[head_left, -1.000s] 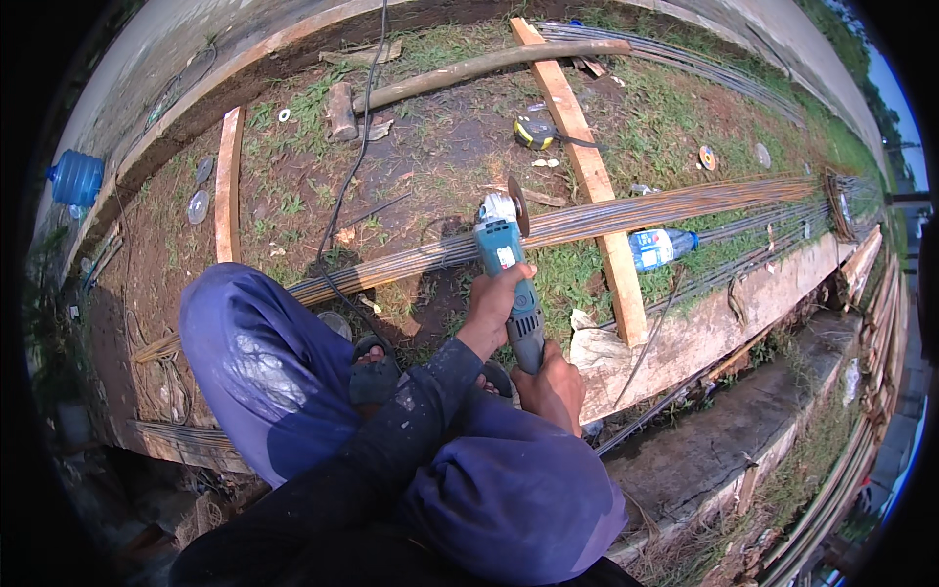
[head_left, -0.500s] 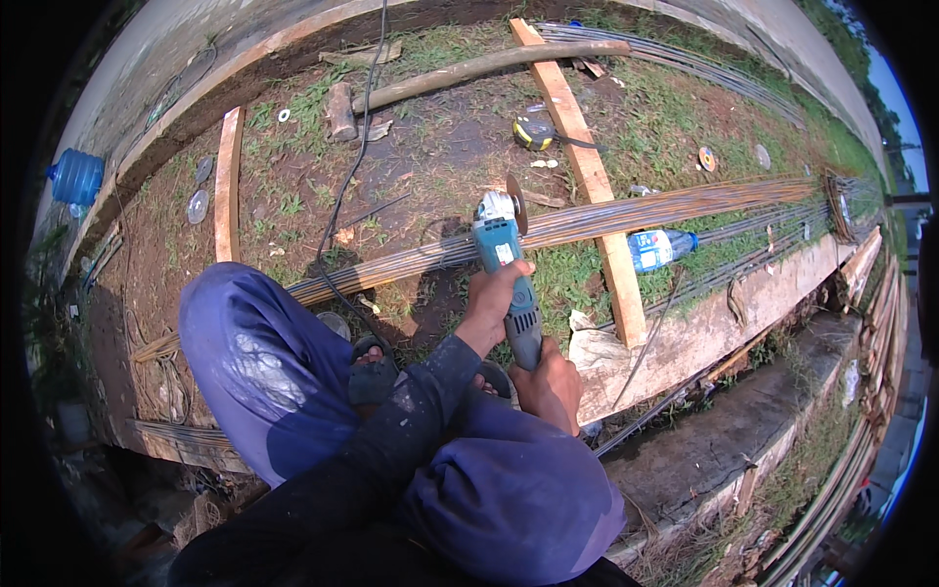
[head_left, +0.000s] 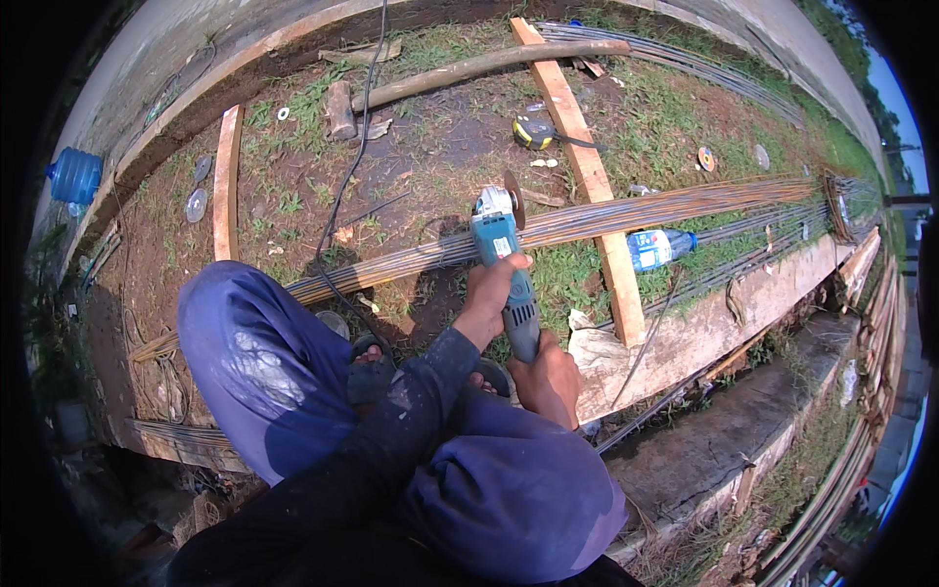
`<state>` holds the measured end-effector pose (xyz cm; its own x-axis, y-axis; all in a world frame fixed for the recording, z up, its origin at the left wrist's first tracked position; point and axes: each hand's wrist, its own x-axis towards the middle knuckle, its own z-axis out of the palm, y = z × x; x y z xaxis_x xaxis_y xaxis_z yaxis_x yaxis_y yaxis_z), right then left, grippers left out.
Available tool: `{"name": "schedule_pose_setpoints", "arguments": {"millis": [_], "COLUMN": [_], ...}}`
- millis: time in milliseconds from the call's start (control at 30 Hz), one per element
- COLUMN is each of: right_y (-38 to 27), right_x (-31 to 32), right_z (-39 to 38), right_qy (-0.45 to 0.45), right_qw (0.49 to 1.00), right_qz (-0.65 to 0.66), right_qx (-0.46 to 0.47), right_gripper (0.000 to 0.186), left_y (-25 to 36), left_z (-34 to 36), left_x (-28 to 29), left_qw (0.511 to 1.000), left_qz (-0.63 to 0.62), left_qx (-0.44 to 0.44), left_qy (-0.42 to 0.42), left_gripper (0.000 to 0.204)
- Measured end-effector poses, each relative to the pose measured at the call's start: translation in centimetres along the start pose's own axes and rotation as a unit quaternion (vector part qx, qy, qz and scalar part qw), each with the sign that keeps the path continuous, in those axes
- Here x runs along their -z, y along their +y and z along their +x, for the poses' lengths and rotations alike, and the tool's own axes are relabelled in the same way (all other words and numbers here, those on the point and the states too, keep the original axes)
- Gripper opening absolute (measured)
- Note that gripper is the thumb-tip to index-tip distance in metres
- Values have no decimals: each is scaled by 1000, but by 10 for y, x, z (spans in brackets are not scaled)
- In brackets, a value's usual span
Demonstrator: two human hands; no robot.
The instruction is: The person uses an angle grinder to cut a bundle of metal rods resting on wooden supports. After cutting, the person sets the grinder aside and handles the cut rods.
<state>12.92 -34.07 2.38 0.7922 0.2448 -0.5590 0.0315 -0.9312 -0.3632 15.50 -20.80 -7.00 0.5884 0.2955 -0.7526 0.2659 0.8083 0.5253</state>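
Both hands are closed on a teal and grey angle grinder (head_left: 500, 238). My left hand (head_left: 489, 298) wraps the middle of its body, and my right hand (head_left: 550, 382) grips the dark rear end. The thin cutting disc (head_left: 514, 199) stands edge-on at the grinder's head, over a long bundle of rusty steel rods (head_left: 685, 206). Whether the disc touches the rods I cannot tell. Two wooden beams, a right one (head_left: 589, 166) and a left one (head_left: 226, 186), lie across the ground; the rods pass over the right beam.
A black cable (head_left: 342, 191) runs past my feet. A yellow tape measure (head_left: 533, 133) lies by the right beam, and a plastic bottle (head_left: 660, 250) near the rods. Farther off are a log (head_left: 469, 68), a blue water jug (head_left: 76, 177) and worn discs (head_left: 197, 206). A concrete ledge (head_left: 724, 328) borders the right.
The grinder and both hands have shifted very slightly up and to the left. My grip on the grinder stays the same.
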Motion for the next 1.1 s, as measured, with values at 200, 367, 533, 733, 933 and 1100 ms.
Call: {"name": "schedule_pose_setpoints", "arguments": {"millis": [200, 367, 533, 733, 933, 1100], "right_y": [-1, -2, -5, -12, -11, -12], "right_x": [-2, -4, -1, 3, 14, 16], "right_z": [3, 7, 8, 6, 2, 1], "right_qy": [7, 0, -5, -23, -27, -33], "right_qw": [1000, 1000, 1000, 999, 999, 998], "right_qz": [-2, -3, -8, -19, -33, -39], "right_qx": [-15, -7, -19, -20, -28, -29], "right_gripper": [43, 43, 43, 45, 48, 49], "left_y": [1, 5, 8, 12, 13, 13], "left_z": [3, 4, 4, 3, -4, -5], "left_x": [0, 1, -2, 2, -8, -8], "left_qw": [1000, 1000, 1000, 1000, 1000, 1000], "left_qz": [-1, 5, 0, -7, -11, -20], "left_qx": [-4, -6, 4, 8, 21, 19], "left_qy": [5, 18, 15, 22, 17, 13], "left_gripper": [32, 32, 31, 30, 28, 28]}}
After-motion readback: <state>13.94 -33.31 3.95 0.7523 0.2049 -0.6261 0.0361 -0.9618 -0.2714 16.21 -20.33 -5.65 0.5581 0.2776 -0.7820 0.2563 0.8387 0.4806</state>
